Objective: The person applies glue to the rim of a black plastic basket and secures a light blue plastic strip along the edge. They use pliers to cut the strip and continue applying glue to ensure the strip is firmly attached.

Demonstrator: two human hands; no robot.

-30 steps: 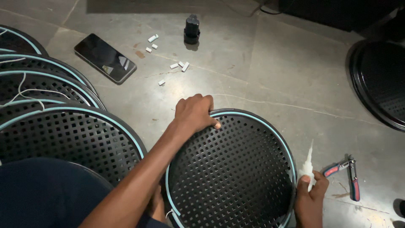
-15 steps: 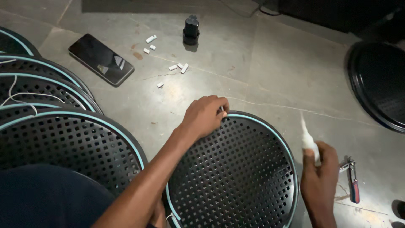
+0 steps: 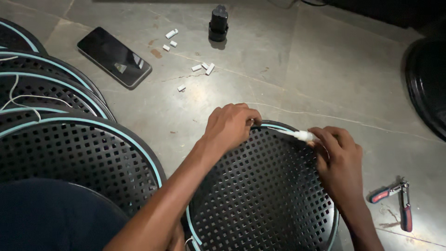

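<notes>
The left hand [image 3: 231, 126] sits curled at the top rim of a round black perforated disc [image 3: 260, 195] with a light blue edge, its fingers pinched closed on that rim just right of the frame's centre. The right hand [image 3: 339, 160] is right beside it on the same upper edge, fingers closed around a small white tube [image 3: 302, 135] whose thin nozzle points left toward the left hand's fingertips. The disc itself lies flat on the grey concrete floor [image 3: 325, 69], filling the lower middle of the frame, with both forearms reaching over it. To the lower right, well apart from the disc, a pair of red-handled pliers [image 3: 396, 201] lies on the floor. On the left side of the frame a stack of similar blue-rimmed perforated discs [image 3: 69, 144] overlaps, with a loose white cord [image 3: 28, 100] draped across them. Further up, in the upper left, a dark smartphone [image 3: 114, 56] lies face up, and near it several small white pieces [image 3: 195, 68] are scattered. A small black battery pack [image 3: 218, 23] stands at the top centre. Another dark round object [image 3: 427, 83] shows at the right edge.
</notes>
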